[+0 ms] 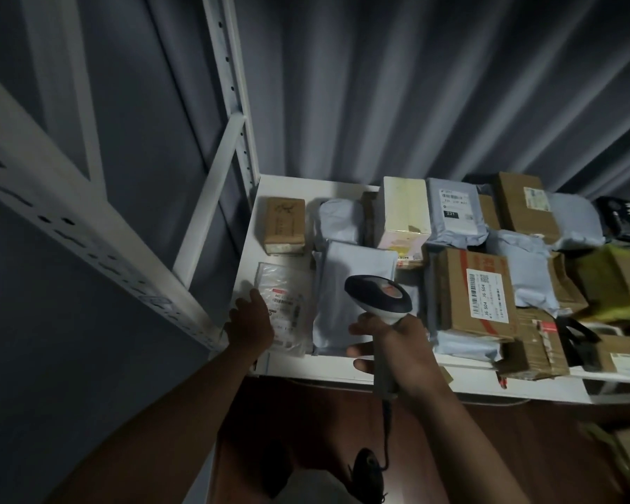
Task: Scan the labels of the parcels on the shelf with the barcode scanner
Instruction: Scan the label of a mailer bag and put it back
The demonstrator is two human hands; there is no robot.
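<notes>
Right hand (397,343) grip wraps barcode scanner (379,300) handle, left hand (250,321) — fingers flat on clear parcel (288,285)

We're in a pretty dim room; grey curtain (397,85) fills the top of the frame; white metal shelving upright (230,78) upper left; reddish-brown floor (306,412) along the bottom.

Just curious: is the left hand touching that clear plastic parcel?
Touching: the head view shows the left hand resting on the clear plastic parcel's near-left corner.
</notes>
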